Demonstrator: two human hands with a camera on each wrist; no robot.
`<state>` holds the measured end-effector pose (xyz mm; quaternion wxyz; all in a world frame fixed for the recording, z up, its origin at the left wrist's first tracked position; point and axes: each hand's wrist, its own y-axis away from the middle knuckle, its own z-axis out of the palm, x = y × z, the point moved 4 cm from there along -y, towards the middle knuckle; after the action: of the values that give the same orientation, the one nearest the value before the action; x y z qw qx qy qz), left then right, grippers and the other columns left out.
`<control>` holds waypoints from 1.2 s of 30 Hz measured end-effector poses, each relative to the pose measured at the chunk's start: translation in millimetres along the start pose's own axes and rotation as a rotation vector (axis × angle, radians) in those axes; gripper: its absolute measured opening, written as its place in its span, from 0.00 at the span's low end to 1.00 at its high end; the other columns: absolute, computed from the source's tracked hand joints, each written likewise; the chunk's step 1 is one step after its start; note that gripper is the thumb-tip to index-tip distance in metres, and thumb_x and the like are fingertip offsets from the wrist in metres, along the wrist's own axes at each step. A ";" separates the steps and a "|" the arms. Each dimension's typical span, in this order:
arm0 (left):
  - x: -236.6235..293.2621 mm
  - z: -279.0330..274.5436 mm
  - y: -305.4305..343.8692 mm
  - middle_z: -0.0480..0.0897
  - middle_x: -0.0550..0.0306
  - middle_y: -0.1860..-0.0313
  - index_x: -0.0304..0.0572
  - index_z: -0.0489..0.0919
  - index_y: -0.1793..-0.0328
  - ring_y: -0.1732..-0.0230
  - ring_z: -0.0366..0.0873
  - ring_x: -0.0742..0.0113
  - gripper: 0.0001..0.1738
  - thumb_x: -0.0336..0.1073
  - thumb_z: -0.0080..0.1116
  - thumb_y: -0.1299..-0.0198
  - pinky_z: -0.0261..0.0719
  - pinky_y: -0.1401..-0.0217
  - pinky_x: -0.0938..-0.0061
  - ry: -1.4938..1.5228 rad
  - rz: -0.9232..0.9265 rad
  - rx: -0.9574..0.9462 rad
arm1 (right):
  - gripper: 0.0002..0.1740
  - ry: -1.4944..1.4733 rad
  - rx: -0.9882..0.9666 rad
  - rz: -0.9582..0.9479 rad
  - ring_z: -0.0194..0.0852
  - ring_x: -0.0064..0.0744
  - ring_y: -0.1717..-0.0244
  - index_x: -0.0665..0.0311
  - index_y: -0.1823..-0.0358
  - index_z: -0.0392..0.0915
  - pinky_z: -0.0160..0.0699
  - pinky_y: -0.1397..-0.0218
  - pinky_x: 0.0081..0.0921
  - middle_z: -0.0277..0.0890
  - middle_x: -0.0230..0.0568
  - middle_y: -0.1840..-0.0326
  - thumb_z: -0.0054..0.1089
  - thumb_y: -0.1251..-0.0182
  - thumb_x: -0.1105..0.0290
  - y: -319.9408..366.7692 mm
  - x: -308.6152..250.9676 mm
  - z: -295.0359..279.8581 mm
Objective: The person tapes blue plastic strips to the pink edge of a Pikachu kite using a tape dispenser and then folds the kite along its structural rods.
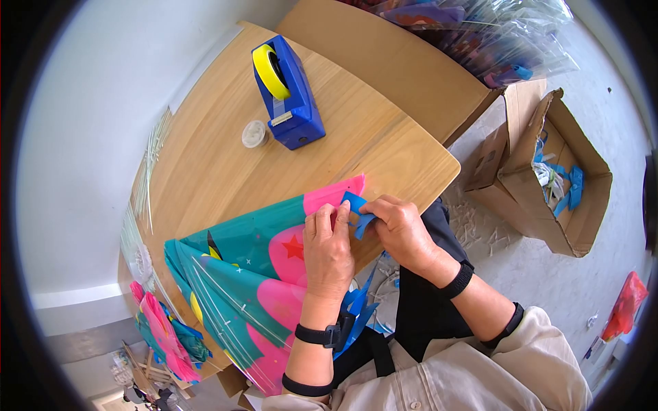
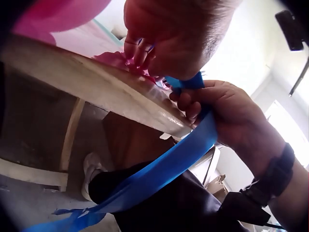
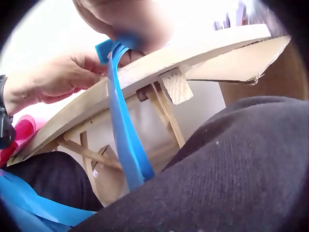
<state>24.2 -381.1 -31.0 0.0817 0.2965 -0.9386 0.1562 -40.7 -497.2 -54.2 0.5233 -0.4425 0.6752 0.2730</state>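
Note:
Both hands meet at the table edge over a blue strip point(image 1: 356, 203). The right hand point(image 1: 404, 233) pinches the strip, which in the left wrist view hangs as a long blue ribbon point(image 2: 169, 166) below the table. The left hand point(image 1: 327, 250) has thumb and fingertips on the strip's other side, at the pink corner of a teal and pink printed sheet point(image 1: 274, 219). In the right wrist view the left hand point(image 3: 58, 77) is beside the folded strip point(image 3: 123, 125), which drops past the edge.
A blue tape dispenser point(image 1: 301, 123) with yellow tape and a small round cup point(image 1: 254, 134) stand on the wooden table point(image 1: 384, 130). Cardboard boxes point(image 1: 507, 192) are at the right, one holding blue scraps. Thin white sticks point(image 1: 147, 164) lie along the wall side.

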 end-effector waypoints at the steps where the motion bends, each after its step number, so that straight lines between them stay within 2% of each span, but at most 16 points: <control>1: 0.5 -0.3 -0.1 0.74 0.48 0.52 0.34 0.78 0.44 0.51 0.73 0.51 0.24 0.22 0.56 0.52 0.73 0.48 0.62 0.001 -0.001 0.001 | 0.13 0.001 -0.001 0.000 0.75 0.58 0.62 0.73 0.61 0.78 0.76 0.59 0.41 0.75 0.56 0.66 0.53 0.49 0.85 -0.1 -0.1 0.8; 3: 1.5 -1.0 -1.0 0.74 0.49 0.52 0.34 0.78 0.44 0.51 0.72 0.51 0.23 0.24 0.55 0.49 0.73 0.48 0.63 -0.012 0.000 -0.019 | 0.15 0.095 0.018 -0.031 0.77 0.54 0.66 0.71 0.62 0.79 0.77 0.64 0.37 0.75 0.53 0.69 0.52 0.51 0.88 -0.5 -2.1 1.6; 6: -0.7 -0.2 -0.3 0.74 0.49 0.52 0.34 0.78 0.44 0.51 0.72 0.52 0.23 0.25 0.55 0.49 0.73 0.49 0.63 0.001 0.008 -0.018 | 0.13 0.130 -0.021 -0.035 0.75 0.59 0.64 0.71 0.61 0.78 0.76 0.60 0.42 0.74 0.56 0.68 0.53 0.50 0.84 -2.2 -6.4 0.7; 10: -1.3 -0.5 -0.4 0.74 0.49 0.53 0.34 0.78 0.44 0.51 0.72 0.52 0.22 0.25 0.55 0.49 0.73 0.49 0.63 0.004 0.005 -0.018 | 0.13 0.243 -0.023 -0.078 0.76 0.57 0.66 0.71 0.60 0.78 0.77 0.62 0.42 0.73 0.55 0.69 0.54 0.49 0.81 -1.5 -7.3 4.2; 15: -2.2 -0.8 -0.5 0.74 0.49 0.52 0.34 0.78 0.44 0.51 0.72 0.52 0.22 0.26 0.54 0.48 0.72 0.48 0.63 0.026 -0.012 -0.020 | 0.21 0.525 -0.124 -0.150 0.79 0.48 0.65 0.74 0.50 0.73 0.80 0.64 0.35 0.72 0.51 0.62 0.56 0.48 0.76 0.7 -14.5 9.3; 19: -3.9 -0.6 -1.1 0.74 0.49 0.52 0.35 0.78 0.44 0.50 0.71 0.52 0.22 0.27 0.53 0.47 0.72 0.47 0.63 0.033 -0.026 -0.030 | 0.24 0.651 -0.131 -0.244 0.79 0.44 0.64 0.77 0.47 0.71 0.81 0.65 0.32 0.71 0.49 0.61 0.56 0.47 0.74 2.8 -20.0 14.6; 25: -15.2 -13.2 -8.6 0.77 0.48 0.52 0.38 0.78 0.43 0.49 0.74 0.50 0.24 0.19 0.54 0.49 0.75 0.45 0.63 0.202 -0.076 -0.038 | 0.20 0.759 -0.115 -0.283 0.76 0.40 0.67 0.79 0.52 0.71 0.80 0.68 0.32 0.69 0.47 0.66 0.55 0.44 0.73 0.9 -22.1 18.3; 27: -24.6 -26.8 -17.0 0.78 0.47 0.49 0.37 0.77 0.43 0.47 0.76 0.56 0.21 0.19 0.50 0.44 0.74 0.42 0.66 0.263 -0.146 0.045 | 0.17 0.774 -0.134 -0.275 0.76 0.40 0.67 0.78 0.55 0.71 0.79 0.69 0.32 0.68 0.46 0.67 0.55 0.43 0.74 0.4 -21.1 19.0; 29: -51.2 -50.7 -43.2 0.79 0.49 0.49 0.33 0.75 0.42 0.47 0.76 0.62 0.18 0.22 0.49 0.39 0.72 0.41 0.71 0.523 -0.448 0.183 | 0.15 0.767 -0.136 -0.267 0.76 0.40 0.67 0.78 0.56 0.71 0.79 0.69 0.32 0.68 0.47 0.68 0.55 0.43 0.75 0.9 -20.5 19.7; 30: -63.9 -53.4 -56.6 0.79 0.49 0.49 0.33 0.75 0.42 0.47 0.76 0.62 0.18 0.22 0.49 0.39 0.72 0.41 0.71 0.520 -0.446 0.187 | 0.14 0.759 -0.139 -0.261 0.76 0.40 0.67 0.78 0.57 0.71 0.79 0.69 0.33 0.68 0.47 0.68 0.54 0.43 0.75 0.6 -20.8 20.1; 32: -82.5 -59.4 -77.6 0.81 0.49 0.56 0.30 0.75 0.46 0.54 0.77 0.64 0.17 0.22 0.51 0.42 0.74 0.46 0.72 0.652 -0.411 0.334 | 0.14 0.738 -0.130 -0.264 0.76 0.40 0.67 0.77 0.57 0.71 0.79 0.69 0.33 0.68 0.47 0.68 0.54 0.43 0.75 0.9 -22.2 18.0; 34: -78.4 -60.5 -86.6 0.81 0.49 0.56 0.29 0.75 0.46 0.55 0.76 0.66 0.17 0.23 0.52 0.43 0.75 0.47 0.72 0.729 -0.453 0.276 | 0.13 0.716 -0.119 -0.263 0.76 0.40 0.68 0.77 0.58 0.71 0.79 0.69 0.32 0.68 0.47 0.68 0.54 0.43 0.76 0.8 -23.4 16.8; 35: -75.3 -58.2 -89.7 0.81 0.50 0.56 0.28 0.75 0.47 0.56 0.75 0.68 0.17 0.23 0.53 0.44 0.75 0.49 0.72 0.808 -0.497 0.209 | 0.19 0.712 -0.162 -0.219 0.76 0.43 0.65 0.77 0.51 0.69 0.79 0.65 0.34 0.67 0.48 0.65 0.55 0.45 0.77 0.6 -21.3 17.8; 36: -69.0 -57.4 -85.5 0.79 0.53 0.52 0.29 0.73 0.42 0.51 0.73 0.72 0.19 0.23 0.51 0.41 0.71 0.49 0.80 0.691 -0.423 0.099 | 0.25 0.708 -0.205 -0.173 0.76 0.46 0.63 0.76 0.45 0.67 0.79 0.62 0.35 0.66 0.50 0.62 0.55 0.47 0.78 0.8 -19.1 18.5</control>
<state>133.4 -391.1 26.8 0.4081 0.4167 -0.7657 0.2713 -31.6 -475.5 -41.8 0.2319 -0.6149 0.7435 0.1241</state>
